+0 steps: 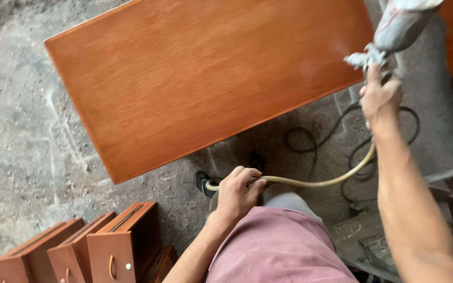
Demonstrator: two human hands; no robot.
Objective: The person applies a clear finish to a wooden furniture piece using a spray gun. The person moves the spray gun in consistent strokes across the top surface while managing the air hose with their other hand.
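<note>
Nearest, pink shorts [276, 246] and a row of reddish wooden drawers [74, 251] standing on the concrete floor [17, 147]. Just beyond, left hand [237, 194] curled shut around the pale air hose [310, 182], keeping its slack off the work. Farther right, right hand [379, 97] clamped on the grip of the spray gun [394, 31], nozzle aimed at the far right corner of the orange-brown wooden panel [205, 78], raised above the floor. Seemingly mid-coat, spraying finish over the board's top face. Next, probably a steady sweep leftward across the grain, hose held clear of the wet surface.
</note>
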